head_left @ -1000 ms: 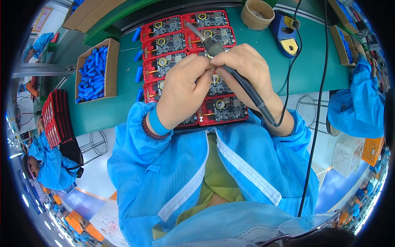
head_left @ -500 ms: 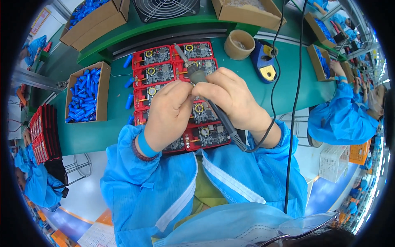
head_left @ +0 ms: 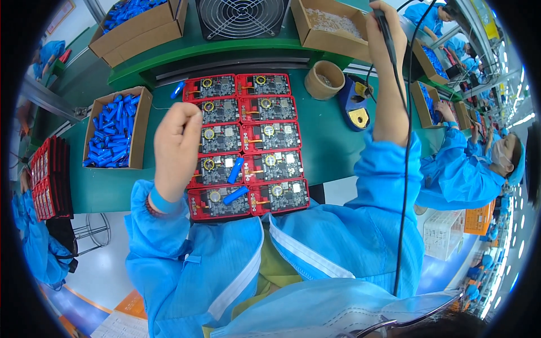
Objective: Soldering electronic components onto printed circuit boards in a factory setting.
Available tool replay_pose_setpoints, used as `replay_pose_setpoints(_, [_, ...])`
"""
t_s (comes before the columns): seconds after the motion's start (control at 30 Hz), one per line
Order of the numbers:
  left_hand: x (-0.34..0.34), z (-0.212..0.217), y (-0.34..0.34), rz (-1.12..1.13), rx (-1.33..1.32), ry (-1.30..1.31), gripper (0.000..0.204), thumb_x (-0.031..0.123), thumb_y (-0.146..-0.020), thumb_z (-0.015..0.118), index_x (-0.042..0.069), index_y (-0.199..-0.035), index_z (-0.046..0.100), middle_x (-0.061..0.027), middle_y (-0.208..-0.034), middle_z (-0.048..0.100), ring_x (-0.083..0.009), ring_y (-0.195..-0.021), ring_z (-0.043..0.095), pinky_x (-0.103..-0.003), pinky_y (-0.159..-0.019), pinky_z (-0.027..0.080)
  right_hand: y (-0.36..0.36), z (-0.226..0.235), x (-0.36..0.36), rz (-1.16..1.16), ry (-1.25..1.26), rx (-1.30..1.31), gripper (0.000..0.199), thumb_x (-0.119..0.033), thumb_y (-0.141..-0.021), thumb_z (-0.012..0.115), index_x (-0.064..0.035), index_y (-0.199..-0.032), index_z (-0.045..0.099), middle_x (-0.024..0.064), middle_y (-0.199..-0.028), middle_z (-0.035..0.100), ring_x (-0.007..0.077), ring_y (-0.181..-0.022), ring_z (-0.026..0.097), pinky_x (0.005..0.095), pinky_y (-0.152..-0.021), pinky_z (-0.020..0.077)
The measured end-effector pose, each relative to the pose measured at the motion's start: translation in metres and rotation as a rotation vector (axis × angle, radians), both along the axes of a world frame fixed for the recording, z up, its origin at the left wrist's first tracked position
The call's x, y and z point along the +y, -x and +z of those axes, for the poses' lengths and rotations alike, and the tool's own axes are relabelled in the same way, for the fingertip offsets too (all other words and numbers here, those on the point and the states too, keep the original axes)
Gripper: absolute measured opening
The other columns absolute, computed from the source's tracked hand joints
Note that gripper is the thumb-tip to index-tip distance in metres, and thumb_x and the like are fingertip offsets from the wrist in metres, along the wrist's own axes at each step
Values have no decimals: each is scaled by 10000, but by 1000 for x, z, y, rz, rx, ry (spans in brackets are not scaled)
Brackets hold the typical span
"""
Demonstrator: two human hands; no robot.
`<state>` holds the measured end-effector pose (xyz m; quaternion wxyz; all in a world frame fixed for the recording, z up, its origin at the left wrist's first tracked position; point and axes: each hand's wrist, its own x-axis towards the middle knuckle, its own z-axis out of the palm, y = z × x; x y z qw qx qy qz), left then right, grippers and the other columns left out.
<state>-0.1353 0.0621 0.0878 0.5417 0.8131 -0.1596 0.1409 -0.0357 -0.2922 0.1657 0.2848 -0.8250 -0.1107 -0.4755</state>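
We are on an electronics assembly line, probably a factory floor: a green workbench (head_left: 332, 152) carries red trays of circuit boards (head_left: 248, 143), cardboard boxes of blue cylindrical cells (head_left: 115, 132), a soldering-iron stand (head_left: 356, 104), and other workers in blue smocks (head_left: 459, 169) sit alongside.

red circuit boards (head_left: 248, 143) — green table (head_left: 327, 141), blue cylinders (head_left: 112, 132)

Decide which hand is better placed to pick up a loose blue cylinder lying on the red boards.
Left. The left hand hovers beside the blue cylinder on the red boards, while the right hand is raised far back, gripping the soldering iron.
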Motion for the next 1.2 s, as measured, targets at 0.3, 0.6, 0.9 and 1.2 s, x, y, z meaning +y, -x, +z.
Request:
replay_pose_setpoints(0.3, [-14, -34, -1, -166, 302, -27, 76, 76, -865, 556, 9, -838, 531, -39, -658, 484, -103, -608, 450, -268, -546, 383, 22, -14, 1, 183, -229, 176, 171, -158, -921, 533, -45, -1028, 602, 41, -837, 600, 116, -701, 556, 216, -635, 447])
replay_pose_setpoints(0.6, [-45, -55, -15, -275, 187, -361, 92, 87, -844, 567, -4, -841, 555, -135, -703, 557, -264, -658, 544, -352, -581, 423, 142, -88, 58, 673, -341, 614, 190, -155, -861, 561, 20, -837, 631, 73, -719, 602, 134, -618, 547, 249, -557, 415])
replay_pose_setpoints(0.9, [-59, -76, -37, -243, -117, -494, 69, 86, -787, 603, 21, -769, 592, -116, -760, 569, -313, -778, 512, -406, -714, 419, 134, -120, 72, 603, -357, 688, 126, -107, -856, 570, 3, -866, 630, 93, -764, 629, 171, -666, 573, 274, -604, 441])
replay_pose_setpoints(1.2, [-60, -80, -39, -223, -130, -512, 70, 76, -802, 599, 12, -780, 581, -118, -749, 547, -305, -768, 503, -397, -711, 404, 126, -126, 73, 628, -364, 704, 153, -128, -880, 564, 12, -881, 626, 83, -787, 628, 140, -676, 558, 251, -609, 435])
